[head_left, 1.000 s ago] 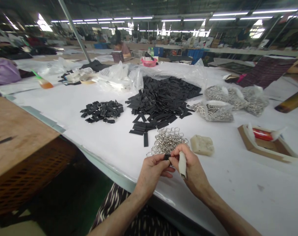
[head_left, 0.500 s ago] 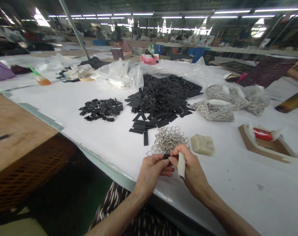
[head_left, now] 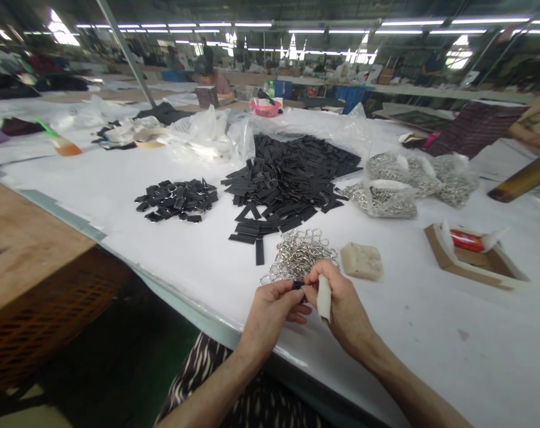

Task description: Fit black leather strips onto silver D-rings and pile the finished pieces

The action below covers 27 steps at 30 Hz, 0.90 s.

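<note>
My left hand [head_left: 269, 312] is closed, pinching a small black strap piece [head_left: 298, 285] between thumb and index finger near the table's front edge. My right hand [head_left: 344, 303] meets it there, gripping a tool by its pale, wrapped-looking handle [head_left: 324, 298]; the working end is hidden by the fingers. Just beyond both hands lies a heap of silver metal rings [head_left: 300, 252]. A yellowish, wax-like block [head_left: 361, 261] sits right of the rings. Behind them spreads a large pile of flat black strips [head_left: 292, 178]. To the left is a smaller pile of black pieces with metal rings [head_left: 178, 199].
Clear bags of metal rings [head_left: 392, 199] stand at the right. Nearer is an open cardboard box [head_left: 443, 258] holding a red tube [head_left: 466, 240]. Plastic bags [head_left: 207, 139] lie behind, left of the strips. At the far right a person's arm [head_left: 535, 134] shows beside a brownish bottle [head_left: 517, 178].
The view has swung slightly, so the scene sits a little further left. Both hands stay together at the black strap piece, with only slight finger movement.
</note>
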Motion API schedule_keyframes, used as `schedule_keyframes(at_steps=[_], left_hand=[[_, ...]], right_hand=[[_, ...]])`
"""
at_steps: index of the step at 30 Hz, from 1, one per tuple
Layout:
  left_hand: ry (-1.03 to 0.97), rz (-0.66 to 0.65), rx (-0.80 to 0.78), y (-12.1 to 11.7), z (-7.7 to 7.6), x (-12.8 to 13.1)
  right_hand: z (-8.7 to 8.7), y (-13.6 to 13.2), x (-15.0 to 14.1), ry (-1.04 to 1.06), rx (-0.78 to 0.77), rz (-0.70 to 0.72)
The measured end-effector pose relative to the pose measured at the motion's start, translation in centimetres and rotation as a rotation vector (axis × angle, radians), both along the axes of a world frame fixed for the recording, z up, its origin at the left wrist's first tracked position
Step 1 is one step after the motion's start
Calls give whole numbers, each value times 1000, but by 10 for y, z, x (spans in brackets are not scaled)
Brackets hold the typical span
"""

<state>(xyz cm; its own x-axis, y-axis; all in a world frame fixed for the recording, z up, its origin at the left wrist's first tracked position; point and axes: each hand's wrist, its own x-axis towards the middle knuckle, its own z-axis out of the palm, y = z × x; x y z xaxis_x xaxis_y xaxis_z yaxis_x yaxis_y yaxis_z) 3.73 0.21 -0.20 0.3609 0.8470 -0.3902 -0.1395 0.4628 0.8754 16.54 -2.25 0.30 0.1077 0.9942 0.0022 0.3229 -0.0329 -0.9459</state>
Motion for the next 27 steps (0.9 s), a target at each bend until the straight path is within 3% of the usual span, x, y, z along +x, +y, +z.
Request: schedule_keyframes(at_steps=[16,21,27], left_hand=[[-18,59,-13,1,-3,-2],[-37,72,-34,4,-6,-6],[-32,90,-64,6,-5,-6]], right_hand=[[12,-1,7,-42,38,11],[23,-2,22,-165,115,-11],[32,-1,56,-163,48,-77]])
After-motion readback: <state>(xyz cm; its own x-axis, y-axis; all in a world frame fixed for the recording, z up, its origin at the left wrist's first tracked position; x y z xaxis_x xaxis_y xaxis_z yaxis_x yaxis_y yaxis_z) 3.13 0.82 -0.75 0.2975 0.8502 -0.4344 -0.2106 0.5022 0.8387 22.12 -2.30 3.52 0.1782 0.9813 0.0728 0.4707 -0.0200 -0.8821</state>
